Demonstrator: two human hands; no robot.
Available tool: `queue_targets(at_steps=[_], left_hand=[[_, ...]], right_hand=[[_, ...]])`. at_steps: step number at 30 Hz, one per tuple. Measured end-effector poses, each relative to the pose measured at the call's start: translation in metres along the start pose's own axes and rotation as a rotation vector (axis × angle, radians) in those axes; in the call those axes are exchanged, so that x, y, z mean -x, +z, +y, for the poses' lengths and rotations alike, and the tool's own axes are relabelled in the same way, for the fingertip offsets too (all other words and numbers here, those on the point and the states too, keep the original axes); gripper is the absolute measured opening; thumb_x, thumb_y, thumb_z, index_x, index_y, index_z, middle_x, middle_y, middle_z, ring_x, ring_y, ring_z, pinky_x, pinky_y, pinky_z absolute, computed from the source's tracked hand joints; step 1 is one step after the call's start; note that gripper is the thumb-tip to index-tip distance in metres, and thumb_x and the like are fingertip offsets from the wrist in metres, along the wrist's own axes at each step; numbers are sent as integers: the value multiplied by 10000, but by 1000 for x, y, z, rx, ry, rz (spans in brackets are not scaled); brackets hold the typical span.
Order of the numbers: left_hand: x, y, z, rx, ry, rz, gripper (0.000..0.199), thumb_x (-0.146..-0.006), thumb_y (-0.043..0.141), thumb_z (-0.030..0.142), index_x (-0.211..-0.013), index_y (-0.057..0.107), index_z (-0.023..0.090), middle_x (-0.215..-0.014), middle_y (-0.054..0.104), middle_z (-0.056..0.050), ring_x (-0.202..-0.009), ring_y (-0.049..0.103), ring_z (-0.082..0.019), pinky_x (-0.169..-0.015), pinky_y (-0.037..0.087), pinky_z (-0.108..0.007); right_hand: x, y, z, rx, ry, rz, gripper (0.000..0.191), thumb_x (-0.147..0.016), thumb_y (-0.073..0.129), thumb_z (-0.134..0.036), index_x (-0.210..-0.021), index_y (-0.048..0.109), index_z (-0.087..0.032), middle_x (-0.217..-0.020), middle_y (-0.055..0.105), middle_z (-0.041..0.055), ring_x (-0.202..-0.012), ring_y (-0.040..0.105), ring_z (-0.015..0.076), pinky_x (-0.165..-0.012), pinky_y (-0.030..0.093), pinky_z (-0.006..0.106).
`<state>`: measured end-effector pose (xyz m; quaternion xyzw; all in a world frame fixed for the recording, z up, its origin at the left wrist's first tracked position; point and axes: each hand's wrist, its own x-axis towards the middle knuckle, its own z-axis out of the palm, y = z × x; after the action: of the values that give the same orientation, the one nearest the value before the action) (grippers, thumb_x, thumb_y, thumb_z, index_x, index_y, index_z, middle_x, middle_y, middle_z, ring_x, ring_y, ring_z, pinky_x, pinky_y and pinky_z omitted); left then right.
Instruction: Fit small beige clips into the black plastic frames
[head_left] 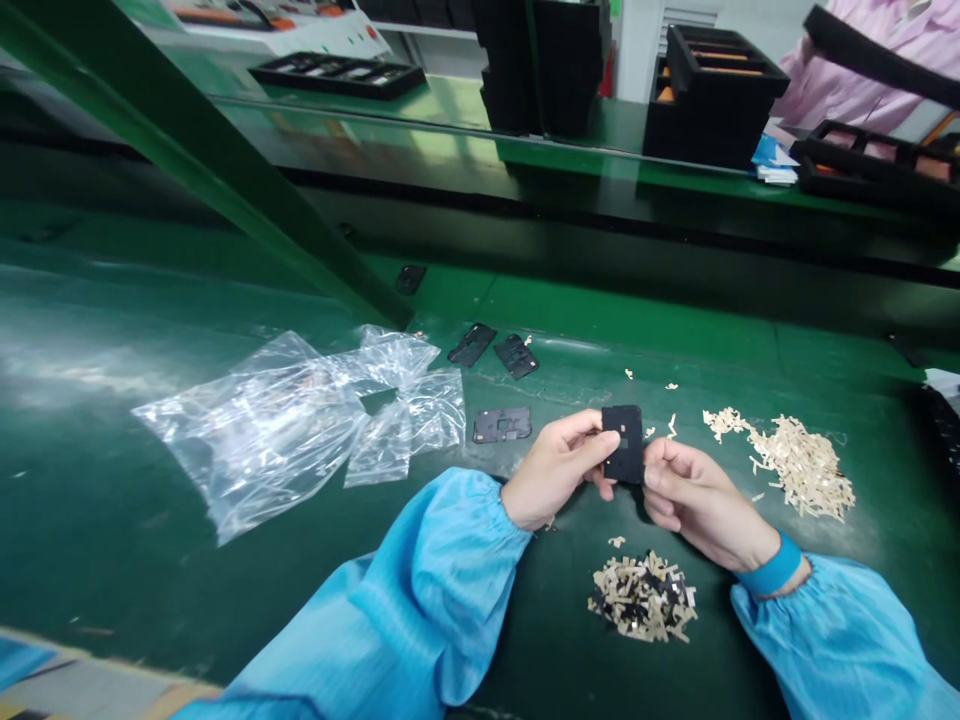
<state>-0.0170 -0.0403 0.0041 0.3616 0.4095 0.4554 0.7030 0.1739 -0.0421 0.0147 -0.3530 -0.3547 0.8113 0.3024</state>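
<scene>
Black plate (632, 458) held by hand over a green worktop (135, 600)

A person's left hand (551, 472) grips the thin plate between thumb and fingers, right of the worktop's middle, while the right hand (697, 500), banded at the wrist in blue (772, 568), brings thumb and forefinger together at the plate's right edge; whether they pinch anything there cannot be told. Pale slips lie heaped in a pile (806, 465) towards the worktop's right edge, and a mixed pile (645, 597) of pale and black bits sits nearer the front edge, between the sleeved forearms. Crumpled clear bags (277, 440) spread across the left half. Four more dark plates (502, 425) lie scattered between the bags and the far edge. Beyond that edge, black trays (716, 95) stand stacked on a shelf (600, 175), near a person in pink (862, 70).
</scene>
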Motion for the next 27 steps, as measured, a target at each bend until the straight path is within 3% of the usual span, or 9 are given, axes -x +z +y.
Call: queue_targets(at_steps=[4, 13, 19, 24, 27], left_hand=[[1, 2, -2, 0, -3, -18, 385, -790, 793, 491, -877, 661, 140, -701, 598, 16, -553, 568, -82, -459, 527, -183], [3, 7, -7, 33, -12, 7, 410, -782, 800, 502, -948, 673, 149, -742, 620, 10, -591, 601, -93, -483, 549, -188], [3, 8, -3, 55, -33, 40, 404, -767, 832, 421, -1001, 635, 157, -861, 648, -1, -637, 642, -91, -539, 582, -192], [2, 7, 5, 111, -8, 85, 591, -775, 819, 314, -1301, 558, 249, -990, 641, 2, -696, 642, -87, -630, 629, -237], [2, 6, 8, 80, 0, 126, 479, -782, 796, 304, -1219, 618, 220, -987, 626, 0, -706, 626, -76, -626, 612, -200]], right_hand=[[1, 1, 1, -51, 36, -46, 383, -801, 814, -478, -815, 531, -220, -537, 474, -87, -455, 352, 81, -473, 261, 230], [1, 6, 2, -88, 36, -47, 436, -771, 833, -502, -800, 494, -229, -587, 487, -77, -465, 333, 74, -450, 271, 214], [-3, 2, 5, 14, -95, 90, 396, -868, 737, -529, -780, 516, -213, -551, 489, -78, -445, 371, 73, -463, 288, 218], [-7, -13, 9, 259, -321, 305, 347, -907, 696, -519, -820, 587, -202, -618, 538, -52, -476, 436, 87, -477, 337, 233], [-7, -14, 9, 358, -376, 382, 344, -897, 707, -519, -828, 603, -199, -595, 519, -54, -485, 453, 96, -479, 355, 234]])
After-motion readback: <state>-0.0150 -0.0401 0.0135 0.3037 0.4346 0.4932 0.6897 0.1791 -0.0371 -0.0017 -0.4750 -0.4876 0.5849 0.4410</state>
